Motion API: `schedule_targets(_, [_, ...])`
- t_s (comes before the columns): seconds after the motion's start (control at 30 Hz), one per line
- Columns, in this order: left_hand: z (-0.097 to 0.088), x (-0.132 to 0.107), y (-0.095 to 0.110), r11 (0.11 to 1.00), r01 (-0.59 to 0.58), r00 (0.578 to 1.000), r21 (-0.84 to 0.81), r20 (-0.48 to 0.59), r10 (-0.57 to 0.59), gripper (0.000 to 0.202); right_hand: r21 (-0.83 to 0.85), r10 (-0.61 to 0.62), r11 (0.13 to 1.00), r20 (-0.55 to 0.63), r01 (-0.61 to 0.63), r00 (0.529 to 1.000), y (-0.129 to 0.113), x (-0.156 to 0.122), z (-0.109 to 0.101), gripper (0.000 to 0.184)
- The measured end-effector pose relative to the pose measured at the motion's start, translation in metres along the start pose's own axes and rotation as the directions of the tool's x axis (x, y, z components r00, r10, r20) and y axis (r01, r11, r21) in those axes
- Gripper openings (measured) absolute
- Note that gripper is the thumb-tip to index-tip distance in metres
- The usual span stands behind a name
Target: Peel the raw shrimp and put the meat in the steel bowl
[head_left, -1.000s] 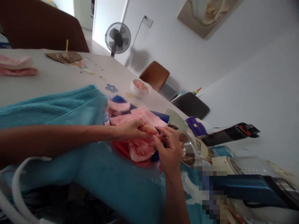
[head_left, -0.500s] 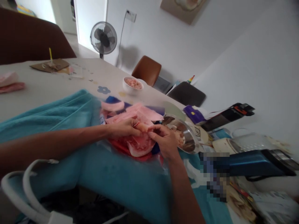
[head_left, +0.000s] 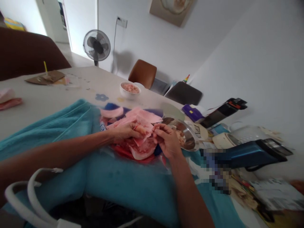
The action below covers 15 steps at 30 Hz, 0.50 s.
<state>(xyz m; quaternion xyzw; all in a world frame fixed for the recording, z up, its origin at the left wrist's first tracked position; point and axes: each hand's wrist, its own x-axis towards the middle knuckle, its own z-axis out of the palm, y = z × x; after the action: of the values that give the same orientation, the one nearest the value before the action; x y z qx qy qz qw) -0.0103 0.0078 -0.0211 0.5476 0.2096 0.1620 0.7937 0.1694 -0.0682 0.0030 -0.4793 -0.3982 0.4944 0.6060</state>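
Since the earlier frame our hands have stayed together; the view has swung, so the white bowl [head_left: 129, 90] sits further left. Our left hand [head_left: 124, 133] and right hand [head_left: 166, 142] both pinch a small pink piece [head_left: 142, 129] above the pink meat [head_left: 142, 146] on the teal towel [head_left: 123, 180]. The steel bowl [head_left: 190, 139] touches our right hand; clutter crowds the right, bare table [head_left: 47, 98] lies far left.

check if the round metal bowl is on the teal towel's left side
No, the round metal bowl sits right of both hands, at the teal towel's right edge.
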Motion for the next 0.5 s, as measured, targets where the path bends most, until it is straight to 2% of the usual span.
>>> schedule_targets(0.17, [0.0, 0.002, 0.0, 1.0, 0.024, 1.0, -0.002, 0.006, -0.024, 0.02, -0.005, -0.192, 0.981, -0.142, 0.193, 0.971, -0.012, 0.004, -0.012, 0.017])
schedule_targets(0.37, [0.002, 0.0, 0.003, 1.0, 0.021, 0.995, 0.023, 0.094, -0.023, 0.022, -0.048, -0.23, 0.973, -0.203, 0.225, 0.952, -0.016, 0.008, -0.026, 0.017])
schedule_targets(0.43, [0.002, -0.001, 0.004, 1.0, 0.019, 0.995, 0.014, 0.094, -0.02, 0.022, -0.117, -0.275, 0.961, -0.282, 0.251, 0.919, -0.015, 0.009, -0.032, 0.017])
schedule_targets(0.5, [0.002, 0.0, 0.002, 1.0, 0.018, 0.996, 0.014, 0.09, -0.019, 0.022, -0.304, -0.391, 0.91, -0.399, 0.282, 0.83, -0.014, 0.011, -0.042, 0.015])
